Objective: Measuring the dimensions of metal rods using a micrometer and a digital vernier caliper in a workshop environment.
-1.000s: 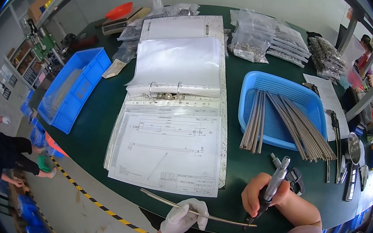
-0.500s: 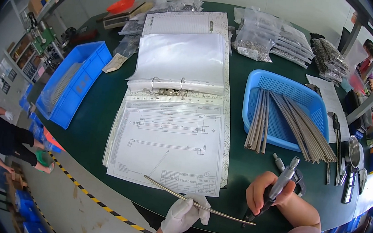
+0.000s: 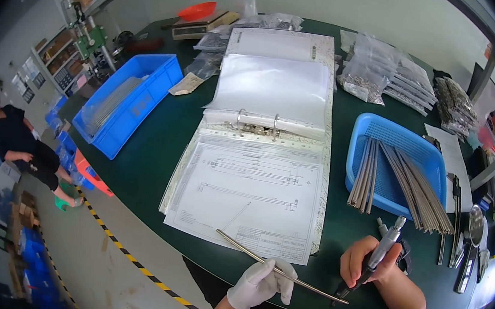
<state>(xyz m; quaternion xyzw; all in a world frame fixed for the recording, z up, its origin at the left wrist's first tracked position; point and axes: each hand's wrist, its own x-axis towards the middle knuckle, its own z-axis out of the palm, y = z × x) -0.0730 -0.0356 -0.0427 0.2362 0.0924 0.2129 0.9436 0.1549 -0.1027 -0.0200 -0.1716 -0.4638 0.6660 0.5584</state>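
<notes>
My left hand (image 3: pixel 260 284), in a white glove, grips a long thin metal rod (image 3: pixel 238 247) that lies slantwise over the near table edge. My right hand (image 3: pixel 362 264), bare, holds a slim grey pen-shaped power tool (image 3: pixel 384 245) upright, its tip down against the rod's right end. Just beyond the rod an open ring binder (image 3: pixel 265 156) shows a sheet with a line drawing. To the right stands a blue basket (image 3: pixel 391 133) holding several more metal rods.
A blue plastic bin (image 3: pixel 125 102) sits at the table's left edge. Clear bags of small parts (image 3: pixel 376 74) lie at the back right. Hand tools (image 3: pixel 462 234) lie at the far right. A person in black (image 3: pixel 22 149) stands on the floor at the left.
The rod has tilted, its left end rising over the binder's lower page. My right hand has turned the tool more upright and brought its tip to the rod's right end.
</notes>
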